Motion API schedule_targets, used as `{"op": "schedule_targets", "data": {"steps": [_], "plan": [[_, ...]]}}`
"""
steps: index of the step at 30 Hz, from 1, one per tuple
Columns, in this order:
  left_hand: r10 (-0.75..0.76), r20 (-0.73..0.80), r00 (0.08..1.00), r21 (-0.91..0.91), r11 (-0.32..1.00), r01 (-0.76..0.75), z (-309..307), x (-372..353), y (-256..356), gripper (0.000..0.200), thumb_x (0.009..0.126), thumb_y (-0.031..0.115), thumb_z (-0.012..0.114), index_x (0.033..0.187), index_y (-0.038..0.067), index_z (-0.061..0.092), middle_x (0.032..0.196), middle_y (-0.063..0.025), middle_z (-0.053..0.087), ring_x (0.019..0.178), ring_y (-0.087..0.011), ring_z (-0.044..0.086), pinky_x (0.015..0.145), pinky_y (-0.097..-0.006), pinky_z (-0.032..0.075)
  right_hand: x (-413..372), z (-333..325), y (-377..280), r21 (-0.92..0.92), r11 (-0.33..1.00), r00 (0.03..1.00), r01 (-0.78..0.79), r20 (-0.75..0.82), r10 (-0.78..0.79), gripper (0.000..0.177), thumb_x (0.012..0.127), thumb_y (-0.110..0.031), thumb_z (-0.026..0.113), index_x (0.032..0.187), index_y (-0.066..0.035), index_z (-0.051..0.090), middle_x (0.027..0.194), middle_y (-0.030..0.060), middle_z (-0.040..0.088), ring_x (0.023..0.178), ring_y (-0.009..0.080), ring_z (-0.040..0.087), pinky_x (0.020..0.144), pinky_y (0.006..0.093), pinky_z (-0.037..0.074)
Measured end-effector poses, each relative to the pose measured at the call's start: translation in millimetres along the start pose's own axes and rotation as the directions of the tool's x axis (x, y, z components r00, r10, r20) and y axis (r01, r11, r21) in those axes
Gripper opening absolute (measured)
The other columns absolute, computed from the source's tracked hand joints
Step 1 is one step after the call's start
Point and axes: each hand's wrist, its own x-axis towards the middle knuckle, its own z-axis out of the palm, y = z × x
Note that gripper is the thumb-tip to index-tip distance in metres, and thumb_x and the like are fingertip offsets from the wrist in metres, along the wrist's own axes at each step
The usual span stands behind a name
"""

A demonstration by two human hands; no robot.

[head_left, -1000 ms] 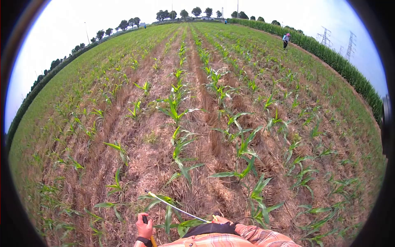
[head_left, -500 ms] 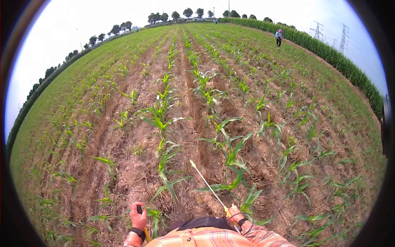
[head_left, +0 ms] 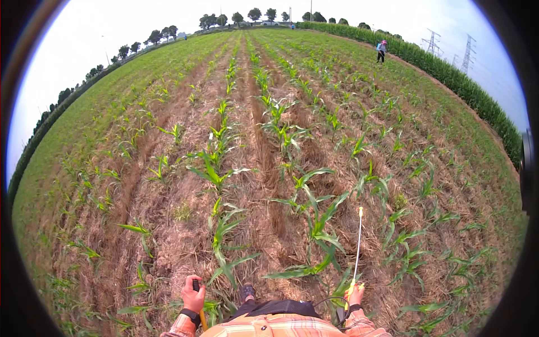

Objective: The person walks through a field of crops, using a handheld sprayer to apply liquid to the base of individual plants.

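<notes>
My left hand [head_left: 193, 296] is wrapped round the black grip [head_left: 196, 285] of a lever whose yellow lower part [head_left: 203, 321] shows beside my wrist. My right hand [head_left: 355, 294] holds the yellow handle of a spray wand. The thin pale wand [head_left: 357, 244] points forward over the ground between two rows of young corn, its yellow nozzle [head_left: 361, 212] at the far end. A dark hose [head_left: 328, 300] curves from near my right hand toward my body. Corn plants [head_left: 318, 224] stand just left of the wand.
Rows of young corn [head_left: 220, 227] run ahead through dry straw [head_left: 264, 185]. One shoe [head_left: 247, 291] shows below me, between rows. A person [head_left: 382, 51] in a pink hat stands far off at the right, near a strip of tall crop [head_left: 449, 78]. Trees line the horizon.
My right hand has moved right, and the wand has swung from the middle to the right, now nearly upright in view. My left hand has shifted slightly right. A shoe has come into view.
</notes>
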Motion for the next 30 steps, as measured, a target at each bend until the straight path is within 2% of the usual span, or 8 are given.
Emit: {"op": "schedule_targets", "data": {"steps": [3, 4, 9, 12, 14, 17, 27, 30], "plan": [[-0.029, 0.020, 0.999, -0.027, 0.999, 0.030, 4, 29, -9, 0.020, 0.063, 0.004, 0.057, 0.081, 0.009, 0.048, 0.055, -0.0038, 0.043, 0.046, -0.0155, 0.042, 0.046, -0.0275, 0.035, 1, 20, -8, -0.059, 0.998, 0.997, 0.038, -0.057, -0.041, 0.019, 0.084, -0.028, 0.036, 0.087, -0.009, 0.031, 0.051, 0.0106, 0.047, 0.030, 0.0162, 0.039, 0.027, 0.0260, 0.030], [0.133, -0.063, 0.989, -0.027, 0.991, -0.135, 8, 42, -15, 0.019, 0.065, 0.003, 0.056, 0.081, 0.009, 0.048, 0.054, -0.0026, 0.043, 0.045, -0.0131, 0.042, 0.044, -0.0263, 0.035, 3, 33, -10, -0.069, 0.997, 0.998, 0.038, -0.055, -0.042, 0.019, 0.085, -0.028, 0.036, 0.088, -0.010, 0.031, 0.051, 0.0103, 0.047, 0.030, 0.0160, 0.039, 0.027, 0.0258, 0.030], [-0.110, 0.062, 0.992, -0.237, 0.964, 0.121, -2, 85, -28, 0.018, 0.068, -0.001, 0.051, 0.083, 0.008, 0.047, 0.055, 0.0010, 0.042, 0.046, -0.0076, 0.040, 0.043, -0.0229, 0.033, 4, 96, -5, -0.210, 0.977, 0.998, 0.031, 0.051, -0.021, 0.018, 0.084, -0.027, 0.038, 0.086, -0.009, 0.032, 0.052, 0.0088, 0.048, 0.034, 0.0149, 0.042, 0.029, 0.0254, 0.033], [-0.018, 0.024, 1.000, -0.219, 0.976, 0.023, -5, 108, -63, 0.019, 0.070, 0.000, 0.052, 0.086, 0.008, 0.046, 0.054, 0.0020, 0.039, 0.046, -0.0067, 0.038, 0.043, -0.0222, 0.032, -11, 153, -10, -0.319, 0.948, 0.989, 0.010, 0.141, 0.037, 0.022, 0.084, -0.030, 0.039, 0.084, -0.009, 0.033, 0.050, 0.0081, 0.049, 0.031, 0.0129, 0.041, 0.026, 0.0225, 0.030], [-0.066, 0.047, 0.997, -0.197, 0.978, 0.074, -14, 119, -70, 0.019, 0.070, -0.001, 0.052, 0.086, 0.008, 0.046, 0.055, 0.0020, 0.039, 0.047, -0.0066, 0.038, 0.043, -0.0222, 0.032, -17, 189, -7, -0.478, 0.877, 0.988, 0.048, 0.151, 0.028, 0.020, 0.084, -0.029, 0.040, 0.085, -0.010, 0.034, 0.050, 0.0070, 0.050, 0.029, 0.0115, 0.039, 0.026, 0.0221, 0.028], [-0.182, 0.070, 0.981, -0.243, 0.950, 0.194, -20, 141, -67, 0.020, 0.070, -0.002, 0.053, 0.086, 0.008, 0.046, 0.056, 0.0025, 0.038, 0.048, -0.0064, 0.037, 0.044, -0.0218, 0.031, -21, 234, 7, -0.426, 0.903, 0.950, 0.053, 0.299, 0.086, 0.016, 0.084, -0.023, 0.042, 0.086, -0.009, 0.035, 0.050, 0.0065, 0.049, 0.032, 0.0114, 0.042, 0.027, 0.0220, 0.029], [-0.193, 0.051, 0.980, -0.261, 0.945, 0.199, -12, 185, -86, 0.022, 0.070, -0.003, 0.052, 0.088, 0.008, 0.046, 0.056, 0.0044, 0.036, 0.047, -0.0046, 0.033, 0.042, -0.0204, 0.027, -46, 344, -7, -0.691, 0.696, 0.602, 0.195, 0.645, 0.471, 0.023, 0.082, -0.026, 0.048, 0.087, -0.006, 0.040, 0.065, 0.0064, 0.054, 0.054, 0.0123, 0.053, 0.049, 0.0261, 0.042], [-0.153, 0.015, 0.988, -0.193, 0.969, 0.153, -5, 202, -92, 0.022, 0.070, -0.003, 0.052, 0.088, 0.008, 0.046, 0.056, 0.0044, 0.035, 0.047, -0.0044, 0.033, 0.042, -0.0205, 0.027, -32, 371, -6, -0.649, 0.587, 0.464, 0.484, 0.759, 0.456, 0.025, 0.081, -0.029, 0.049, 0.088, -0.005, 0.042, 0.071, 0.0052, 0.054, 0.066, 0.0126, 0.053, 0.057, 0.0263, 0.041]]}}
